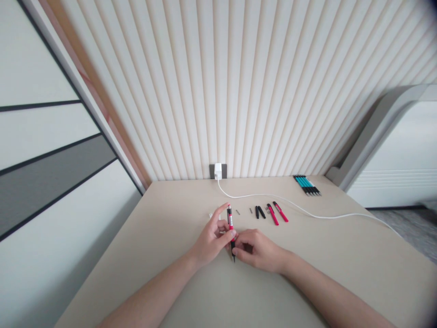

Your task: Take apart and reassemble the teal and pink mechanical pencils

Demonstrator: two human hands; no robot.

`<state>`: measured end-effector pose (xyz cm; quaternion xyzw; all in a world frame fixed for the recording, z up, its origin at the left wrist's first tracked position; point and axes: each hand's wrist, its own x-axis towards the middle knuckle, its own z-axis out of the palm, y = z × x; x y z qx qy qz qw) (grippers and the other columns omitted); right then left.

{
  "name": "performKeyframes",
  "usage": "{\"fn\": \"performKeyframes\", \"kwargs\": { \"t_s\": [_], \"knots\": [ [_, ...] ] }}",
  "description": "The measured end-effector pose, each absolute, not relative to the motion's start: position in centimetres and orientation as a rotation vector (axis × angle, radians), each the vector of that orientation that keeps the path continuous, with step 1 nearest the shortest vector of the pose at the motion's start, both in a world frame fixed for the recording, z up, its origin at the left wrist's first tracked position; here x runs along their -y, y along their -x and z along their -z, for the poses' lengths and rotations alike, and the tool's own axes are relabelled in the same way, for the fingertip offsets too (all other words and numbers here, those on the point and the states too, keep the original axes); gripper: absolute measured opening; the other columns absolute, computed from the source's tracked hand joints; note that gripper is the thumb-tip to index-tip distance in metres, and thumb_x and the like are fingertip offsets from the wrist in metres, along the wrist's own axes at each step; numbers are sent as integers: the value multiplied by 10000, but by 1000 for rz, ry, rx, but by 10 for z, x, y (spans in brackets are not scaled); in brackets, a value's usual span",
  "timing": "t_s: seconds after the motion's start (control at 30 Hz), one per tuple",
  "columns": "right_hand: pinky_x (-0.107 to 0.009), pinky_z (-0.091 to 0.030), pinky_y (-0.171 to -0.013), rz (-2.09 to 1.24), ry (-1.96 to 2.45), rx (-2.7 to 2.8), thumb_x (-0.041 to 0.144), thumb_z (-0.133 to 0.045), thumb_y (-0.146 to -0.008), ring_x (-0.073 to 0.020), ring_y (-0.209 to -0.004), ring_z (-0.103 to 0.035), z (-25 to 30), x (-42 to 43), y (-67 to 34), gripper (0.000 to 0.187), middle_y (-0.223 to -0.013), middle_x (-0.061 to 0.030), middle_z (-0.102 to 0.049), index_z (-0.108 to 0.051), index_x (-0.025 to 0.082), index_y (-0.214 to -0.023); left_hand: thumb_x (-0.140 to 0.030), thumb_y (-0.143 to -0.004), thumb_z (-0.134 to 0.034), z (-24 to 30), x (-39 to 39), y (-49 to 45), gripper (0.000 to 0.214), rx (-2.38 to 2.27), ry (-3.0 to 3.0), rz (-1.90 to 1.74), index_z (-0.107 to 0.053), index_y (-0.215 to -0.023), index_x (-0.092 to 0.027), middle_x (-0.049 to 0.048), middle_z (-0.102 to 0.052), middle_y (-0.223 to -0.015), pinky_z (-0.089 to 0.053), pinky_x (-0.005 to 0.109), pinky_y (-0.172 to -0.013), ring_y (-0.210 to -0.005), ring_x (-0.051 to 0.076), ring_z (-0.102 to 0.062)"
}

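Observation:
A red and black ballpoint pen [231, 222] stands nearly upright between my hands, its dark tip pointing down toward me. My left hand [212, 238] grips the red barrel, with the index fingertip at the top end by the push button. On the black lower part, the thumb and fingers of my right hand [256, 249] are closed. To the right of the pen lie small metal springs [238, 212], two black grip pieces [260, 212] and two red pen barrels [276, 213] with black clips. Something white, partly hidden, lies behind my left hand.
A white charger [218, 171] sits in a wall socket behind the table [164, 214]. Its white cable [283, 198] runs across the tabletop to the right edge. Several teal and black pens [307, 185] lie in a row at the back right corner.

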<state>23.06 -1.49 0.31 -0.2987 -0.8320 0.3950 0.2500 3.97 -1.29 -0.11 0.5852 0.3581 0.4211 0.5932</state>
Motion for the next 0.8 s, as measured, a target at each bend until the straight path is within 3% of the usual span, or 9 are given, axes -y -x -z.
{"fn": "performKeyframes", "kwargs": {
  "t_s": [0.17, 0.3, 0.47, 0.6, 0.8],
  "knots": [
    [-194, -336, -543, -1060, 868, 2254, 229, -534, -900, -82, -567, -424, -4, 14, -230, 162, -648, 47, -497, -568, 175, -751, -299, -887, -627, 1, 13, -40, 792, -849, -1353, -1063, -137, -1509, -309, -36, -590, -817, -504, 223, -611, -685, 110, -566],
    [-203, -341, -554, -1035, 905, 2242, 255, -534, -908, -91, -589, -432, -6, 11, -231, 136, -675, 41, -503, -590, 178, -811, -304, -894, -622, -1, 12, -41, 758, -903, -1321, -1155, -164, -1497, -274, -2, -663, -869, -503, 229, -646, -707, 116, -596],
    [-213, -353, -583, -958, 1013, 2212, 235, -532, -901, -99, -611, -458, -5, 8, -232, 135, -701, 28, -548, -615, 178, -811, -329, -857, -664, -1, 7, -39, 652, -1003, -1241, -1303, -320, -1400, -221, 39, -708, -924, -526, 251, -666, -755, 141, -638],
    [-212, -354, -581, -979, 1047, 2179, 252, -545, -897, -99, -613, -467, -3, 7, -232, 133, -716, 25, -573, -632, 178, -830, -342, -838, -680, 2, 3, -38, 404, -1034, -1233, -1318, -511, -1168, -182, 65, -729, -941, -541, 265, -684, -771, 153, -658],
    [-206, -331, -547, -1062, 1047, 2136, 246, -521, -905, -92, -578, -434, -3, 7, -232, 182, -644, 38, -532, -600, 162, -765, -369, -824, -692, 1, 3, -37, 307, -1016, -1239, -1305, -569, -1024, -173, 71, -738, -940, -555, 285, -709, -818, 173, -663]
  ]
}}
